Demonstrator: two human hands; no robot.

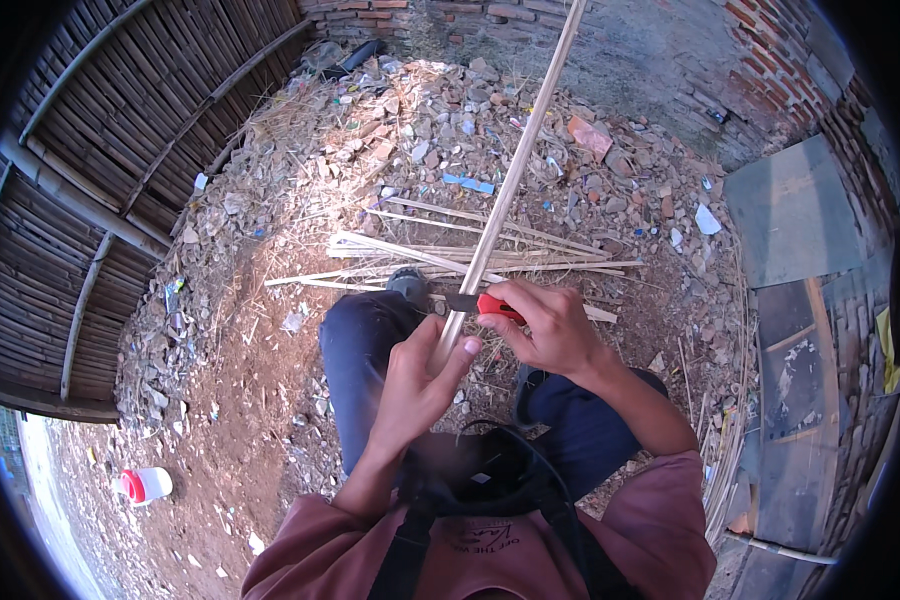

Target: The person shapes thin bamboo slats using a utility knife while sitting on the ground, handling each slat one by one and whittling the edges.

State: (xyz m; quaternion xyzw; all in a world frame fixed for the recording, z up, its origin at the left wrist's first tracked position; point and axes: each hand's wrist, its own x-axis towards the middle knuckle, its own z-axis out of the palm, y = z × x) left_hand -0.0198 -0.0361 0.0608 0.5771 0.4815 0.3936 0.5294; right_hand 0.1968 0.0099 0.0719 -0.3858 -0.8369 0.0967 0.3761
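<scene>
Rough outdoor yard: bamboo-slat wall (175, 115), worn brick wall (767, 62), dirt ground (232, 400) strewn with rubble (450, 125)

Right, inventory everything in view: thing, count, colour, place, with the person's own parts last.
Wooden strip: one, pale, in the left hand, slanting past the top edge
Knife: one, red handle, in the right hand
Loose strips: several, pale, on the ground ahead
Rubble: many pieces, mixed colours, far ground
Flat scrap: one, blue, on the rubble
Container: one, whitish with red, lower left
Slatted wall: one, brown, left
Brick wall: red and grey, far side
Sheet: one, grey, right
Straps: two visible, black, over the shirt
Shirt: one, dusty pink, lower edge
Trousers: one pair, navy, lower middle
Hands: two, bare, centre
</scene>
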